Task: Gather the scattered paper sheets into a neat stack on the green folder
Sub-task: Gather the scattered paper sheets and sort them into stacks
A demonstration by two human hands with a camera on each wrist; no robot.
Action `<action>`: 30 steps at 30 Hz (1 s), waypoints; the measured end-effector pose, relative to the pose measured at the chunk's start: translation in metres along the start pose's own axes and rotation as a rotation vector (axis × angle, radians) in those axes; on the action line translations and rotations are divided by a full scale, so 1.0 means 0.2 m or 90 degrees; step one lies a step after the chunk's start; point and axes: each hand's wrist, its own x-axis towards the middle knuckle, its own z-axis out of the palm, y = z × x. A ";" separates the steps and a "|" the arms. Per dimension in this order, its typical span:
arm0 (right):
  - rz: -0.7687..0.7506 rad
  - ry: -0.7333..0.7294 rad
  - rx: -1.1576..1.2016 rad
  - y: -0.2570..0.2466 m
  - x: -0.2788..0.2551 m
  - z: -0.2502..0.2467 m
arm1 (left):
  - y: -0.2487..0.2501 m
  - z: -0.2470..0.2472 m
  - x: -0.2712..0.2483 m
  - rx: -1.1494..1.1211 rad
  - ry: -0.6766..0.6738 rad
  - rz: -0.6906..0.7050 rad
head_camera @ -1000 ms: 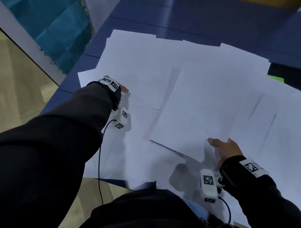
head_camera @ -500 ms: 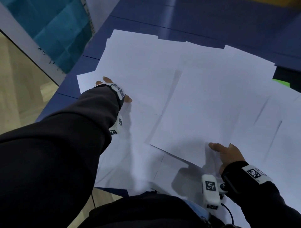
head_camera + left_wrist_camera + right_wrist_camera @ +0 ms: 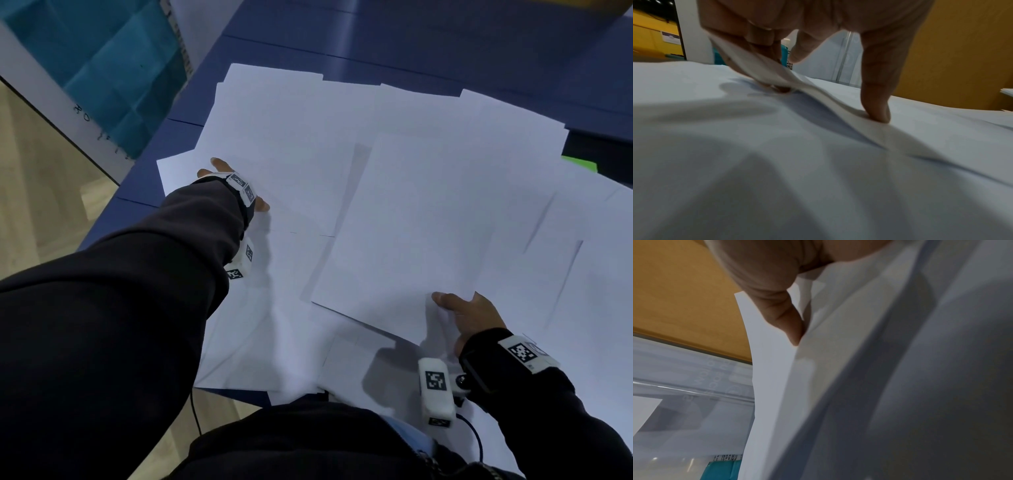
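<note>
The right hand is pinching a lifted sheet; the left hand, fingers curling under another sheet's edge, is peeling it up. The paper sheets are sprawling over the worktop, burying the green folder; tugging could crease or drag neighbours off the edge.

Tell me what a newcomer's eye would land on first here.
First, the sprawl of white paper sheets overlapping across the blue table. Then the right hand pinching the near edge of a lifted sheet, and the left hand pressing the papers at the left. A sliver of green folder peeks out far right.
</note>
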 end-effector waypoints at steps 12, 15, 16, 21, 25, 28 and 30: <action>-0.014 -0.029 0.029 0.00 -0.02 0.01 | -0.01 0.00 -0.02 0.072 0.013 -0.015; -0.024 -0.030 0.011 0.00 -0.02 0.01 | -0.01 -0.03 -0.05 0.141 0.008 0.017; -0.021 -0.027 0.009 0.01 -0.02 0.00 | -0.01 -0.04 -0.06 0.172 0.000 0.034; -0.021 -0.027 0.010 0.00 -0.03 0.00 | 0.01 -0.04 -0.07 0.297 -0.030 0.089; -0.008 -0.019 0.000 0.00 -0.02 0.01 | 0.00 0.00 0.02 0.337 -0.029 0.147; -0.003 -0.030 0.002 0.01 -0.01 0.01 | -0.01 0.03 0.02 0.223 0.029 0.108; -0.008 -0.029 -0.008 0.01 -0.01 0.01 | -0.02 0.02 0.01 0.148 0.046 0.100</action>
